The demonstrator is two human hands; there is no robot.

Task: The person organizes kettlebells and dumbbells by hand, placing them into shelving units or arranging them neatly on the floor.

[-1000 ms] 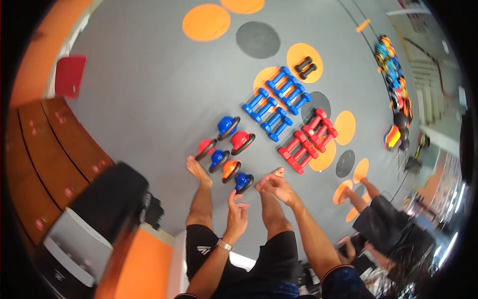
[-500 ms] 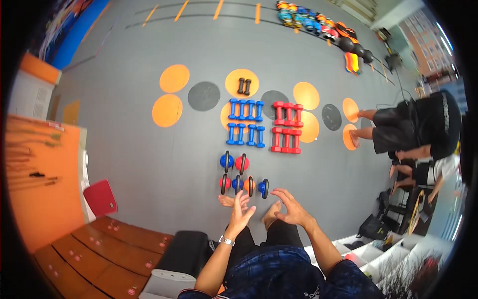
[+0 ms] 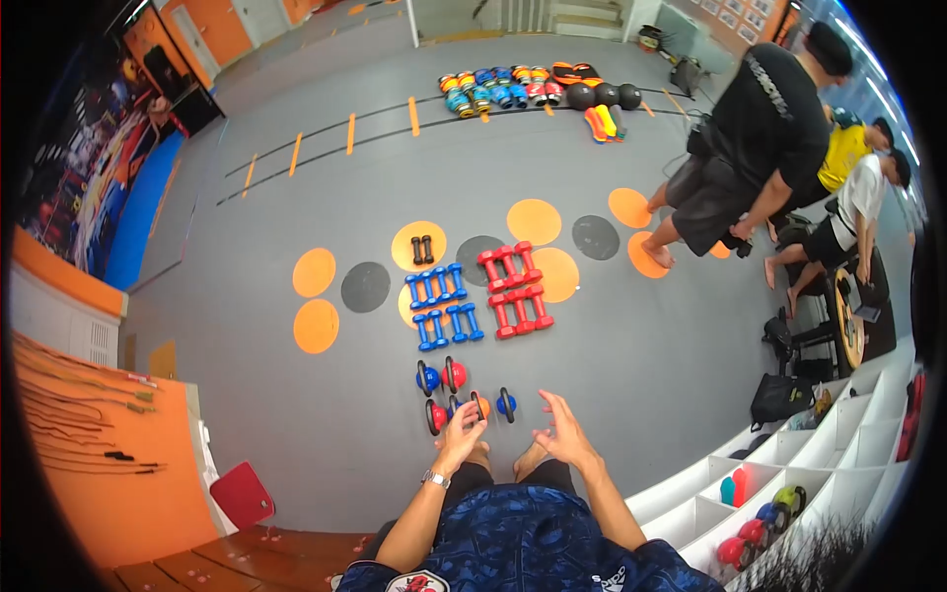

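Both hands hover empty with fingers spread: left hand (image 3: 460, 440) over the near row of small kettlebells (image 3: 468, 406), right hand (image 3: 564, 434) just right of the blue kettlebell (image 3: 506, 403). Kettlebells sit in two tidy rows at the person's bare feet, blue dumbbells (image 3: 443, 303) and red dumbbells (image 3: 514, 290) grouped by colour beyond. Grey floor (image 3: 641, 355) is open to the right; white shelving (image 3: 809, 464) bounds the far right.

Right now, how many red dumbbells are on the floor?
6. Three red dumbbells lie side by side in a far row, three more in a near row, right of the blue dumbbells. None looks hidden.
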